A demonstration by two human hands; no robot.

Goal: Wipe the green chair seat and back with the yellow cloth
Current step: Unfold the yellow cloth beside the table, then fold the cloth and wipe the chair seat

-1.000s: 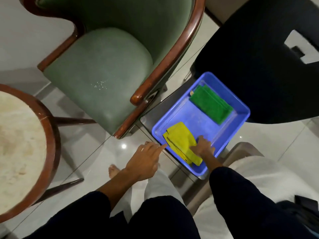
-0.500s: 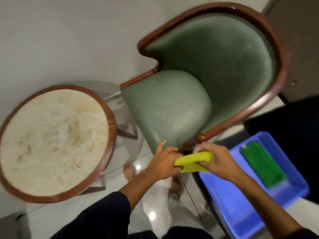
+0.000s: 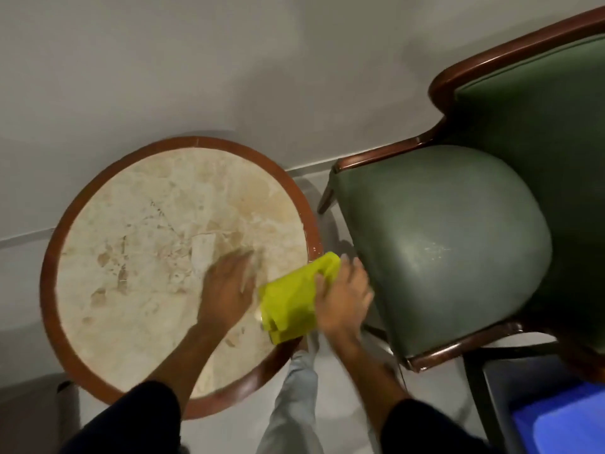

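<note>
The green chair has a rounded seat (image 3: 442,244) with pale specks near its middle, and a padded back (image 3: 543,113) framed in dark wood at the right. My right hand (image 3: 343,296) grips the folded yellow cloth (image 3: 291,299), which hangs over the right rim of the round table, just left of the seat's front edge. My left hand (image 3: 229,286) is blurred, fingers spread, flat over the table top beside the cloth and apart from it.
A round marble-topped table (image 3: 157,250) with a wooden rim stands left of the chair, close to the wall. A blue tub (image 3: 556,427) sits at the bottom right under a dark frame. My light trouser leg (image 3: 291,398) is between table and chair.
The view swung left, so the table now fills the middle. My right hand carried the yellow cloth out of the blue tub to the table's edge. My left hand let go of it and moved over the table.
</note>
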